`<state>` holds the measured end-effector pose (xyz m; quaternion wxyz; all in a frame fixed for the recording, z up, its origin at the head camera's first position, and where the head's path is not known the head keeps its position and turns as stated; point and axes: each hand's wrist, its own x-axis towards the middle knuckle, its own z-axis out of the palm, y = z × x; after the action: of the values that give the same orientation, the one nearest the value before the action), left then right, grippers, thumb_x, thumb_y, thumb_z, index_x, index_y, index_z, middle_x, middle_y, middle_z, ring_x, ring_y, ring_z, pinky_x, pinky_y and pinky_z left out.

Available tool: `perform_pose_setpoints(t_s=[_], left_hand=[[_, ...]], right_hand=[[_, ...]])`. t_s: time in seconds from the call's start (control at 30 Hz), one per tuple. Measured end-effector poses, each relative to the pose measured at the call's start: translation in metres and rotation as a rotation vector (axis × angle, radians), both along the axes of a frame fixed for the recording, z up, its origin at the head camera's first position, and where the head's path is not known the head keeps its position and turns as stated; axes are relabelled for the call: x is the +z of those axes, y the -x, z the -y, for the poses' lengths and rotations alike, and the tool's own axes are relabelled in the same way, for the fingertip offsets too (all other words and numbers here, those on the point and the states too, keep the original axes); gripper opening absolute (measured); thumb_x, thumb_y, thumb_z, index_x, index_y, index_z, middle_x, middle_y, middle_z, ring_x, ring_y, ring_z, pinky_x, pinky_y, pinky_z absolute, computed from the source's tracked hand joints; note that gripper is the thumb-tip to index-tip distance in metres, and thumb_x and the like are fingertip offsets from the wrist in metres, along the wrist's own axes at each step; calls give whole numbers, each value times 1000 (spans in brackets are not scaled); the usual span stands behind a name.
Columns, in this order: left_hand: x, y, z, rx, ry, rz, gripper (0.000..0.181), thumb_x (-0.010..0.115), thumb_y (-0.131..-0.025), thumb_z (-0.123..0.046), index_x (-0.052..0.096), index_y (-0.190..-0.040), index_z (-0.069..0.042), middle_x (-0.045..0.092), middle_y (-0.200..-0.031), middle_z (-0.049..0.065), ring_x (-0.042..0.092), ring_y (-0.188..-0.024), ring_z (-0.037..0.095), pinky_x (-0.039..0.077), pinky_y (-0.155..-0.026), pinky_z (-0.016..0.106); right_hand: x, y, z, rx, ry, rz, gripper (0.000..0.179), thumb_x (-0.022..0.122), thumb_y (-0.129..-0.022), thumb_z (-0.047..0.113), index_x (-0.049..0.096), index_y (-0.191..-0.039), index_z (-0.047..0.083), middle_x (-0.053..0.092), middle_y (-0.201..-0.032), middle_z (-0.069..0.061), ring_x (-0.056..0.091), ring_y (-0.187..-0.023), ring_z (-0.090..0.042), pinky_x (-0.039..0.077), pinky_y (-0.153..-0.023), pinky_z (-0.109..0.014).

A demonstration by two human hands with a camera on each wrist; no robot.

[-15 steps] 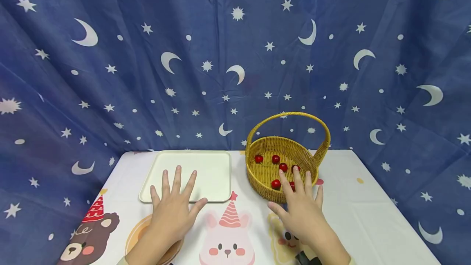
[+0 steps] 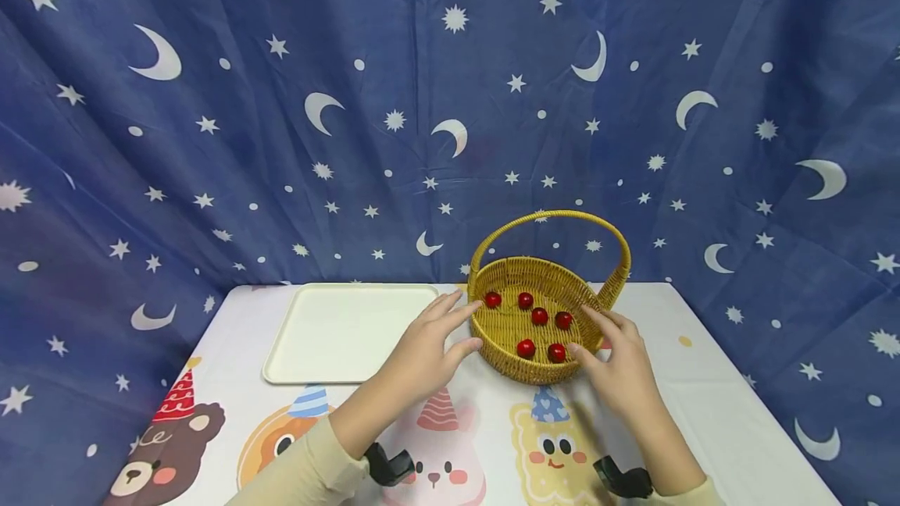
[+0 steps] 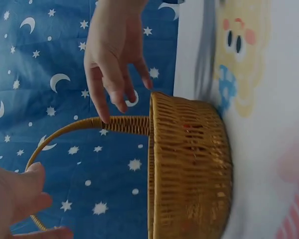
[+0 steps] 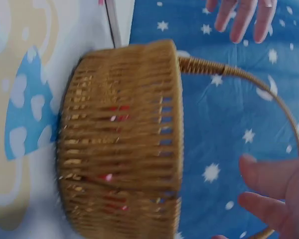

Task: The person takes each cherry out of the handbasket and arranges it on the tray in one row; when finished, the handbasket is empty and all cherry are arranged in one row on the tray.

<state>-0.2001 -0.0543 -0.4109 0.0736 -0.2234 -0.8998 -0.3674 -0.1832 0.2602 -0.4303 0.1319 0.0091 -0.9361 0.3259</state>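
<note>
A yellow-brown wicker basket with a tall arched handle stands at the back right of the table. Several red cherries lie spread over its floor. My left hand is at the basket's left side, fingers extended toward the rim, thumb apart, nothing held. At the right side my right hand has its fingers loosely bent, fingertips by the rim, also holding nothing. Through the weave, bits of red show in the right wrist view, where the basket wall fills the middle.
To the left of the basket lies a white rectangular tray. A white tablecloth with cartoon animals covers the table. Behind it hangs a blue curtain with moons and stars. Black straps are on both wrists.
My left hand has moved right, from in front of the tray to the basket's left side. The right hand has shifted from over the basket's front to its right side, uncovering the cherries.
</note>
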Motion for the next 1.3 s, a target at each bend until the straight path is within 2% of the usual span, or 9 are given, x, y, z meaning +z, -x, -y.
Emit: perform_pose_setpoints(t_s=[0.13, 0.3, 0.47, 0.53, 0.6, 0.73, 0.87, 1.03, 1.3], left_hand=[[6, 20, -29, -103, -88, 20, 49, 78, -100, -26, 67, -148, -20, 58, -160, 9, 54, -149, 34, 44, -123, 55], [4, 45, -59, -180, -147, 121, 44, 82, -97, -17, 73, -140, -21, 71, -143, 2, 66, -135, 24, 54, -114, 44], [-4, 66, -78, -198, -154, 228, 46, 82, -94, -11, 75, -138, -22, 76, -135, 0, 70, -128, 19, 57, -108, 38], [-7, 74, -84, -212, -144, 261, 45, 82, -94, -9, 75, -137, -21, 78, -132, 0, 71, -126, 19, 56, -109, 39], [-12, 81, -88, -230, -139, 291, 43, 82, -93, -7, 77, -134, -20, 79, -128, -1, 72, -124, 18, 57, -107, 36], [-23, 93, -96, -299, -144, 351, 40, 82, -91, 0, 81, -126, -18, 81, -122, -2, 74, -120, 20, 58, -99, 29], [-30, 104, -98, -369, -130, 401, 39, 80, -90, 5, 81, -124, -15, 80, -125, 5, 74, -121, 26, 60, -92, 24], [-34, 114, -96, -385, -54, 446, 40, 81, -89, 7, 80, -126, -9, 78, -128, 15, 73, -122, 31, 60, -93, 27], [-35, 119, -108, -364, 146, 468, 39, 81, -88, 4, 83, -121, -16, 80, -122, 5, 72, -115, 19, 59, -92, 27]], right_hand=[[-11, 11, -18, -63, 121, 3, 58, 74, -101, 13, 56, -156, 12, 42, -156, -32, 46, -143, -53, 51, -109, -67], [-23, 24, -35, -112, 223, 70, 53, 71, -102, 9, 58, -154, 11, 45, -155, -30, 52, -142, -51, 54, -109, -58], [-31, 40, -42, -119, 462, 170, 52, 64, -105, 5, 55, -156, 7, 45, -159, -29, 55, -140, -44, 61, -93, -23], [-34, 45, -44, -123, 579, 210, 52, 62, -106, 3, 53, -157, 5, 44, -159, -28, 58, -132, -32, 58, -86, -13], [-37, 48, -47, -121, 673, 251, 52, 60, -106, 2, 51, -157, 3, 46, -153, -24, 59, -122, -19, 58, -85, -14], [-41, 51, -56, -111, 736, 338, 52, 61, -106, 5, 48, -157, 4, 51, -134, -10, 61, -103, -6, 59, -87, -22], [-43, 54, -59, -85, 765, 372, 52, 62, -106, 6, 48, -156, 5, 51, -129, -5, 61, -102, -7, 58, -89, -25], [-46, 57, -60, -39, 822, 384, 42, 64, -106, 6, 57, -147, 10, 52, -120, -1, 60, -99, -9, 58, -88, -29], [-51, 60, -67, -21, 868, 368, 35, 64, -106, 7, 65, -138, 19, 52, -119, 2, 60, -99, -10, 58, -88, -28]])
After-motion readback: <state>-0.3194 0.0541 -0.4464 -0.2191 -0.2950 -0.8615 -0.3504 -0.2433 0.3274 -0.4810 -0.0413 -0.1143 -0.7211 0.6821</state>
